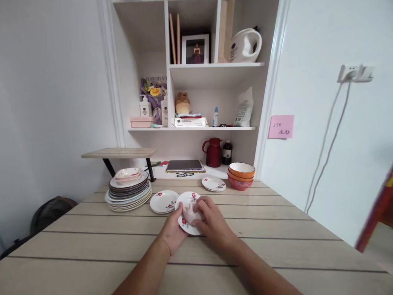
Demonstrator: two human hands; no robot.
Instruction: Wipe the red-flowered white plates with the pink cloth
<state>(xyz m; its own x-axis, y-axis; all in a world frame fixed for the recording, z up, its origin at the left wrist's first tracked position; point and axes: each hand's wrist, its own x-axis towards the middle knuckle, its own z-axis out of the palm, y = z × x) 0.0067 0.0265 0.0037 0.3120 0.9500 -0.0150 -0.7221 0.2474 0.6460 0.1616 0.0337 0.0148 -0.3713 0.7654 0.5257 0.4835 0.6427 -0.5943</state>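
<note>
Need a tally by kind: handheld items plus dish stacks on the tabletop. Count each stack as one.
Held flowered plate: 1
Held crumpled white cloth or tissue: 1
Flowered-plate stacks: 2
Tall mixed dish stack: 1
Bowl stack: 1
Total: 6

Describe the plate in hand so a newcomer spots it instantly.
Find the dark-lined table in front of the shelves. Near its middle, the left hand grips a white plate with red flowers. Unlike similar plates resting nearby, this one has the right hand holding a pale cloth against it.

Soft light, edges stretched
</note>
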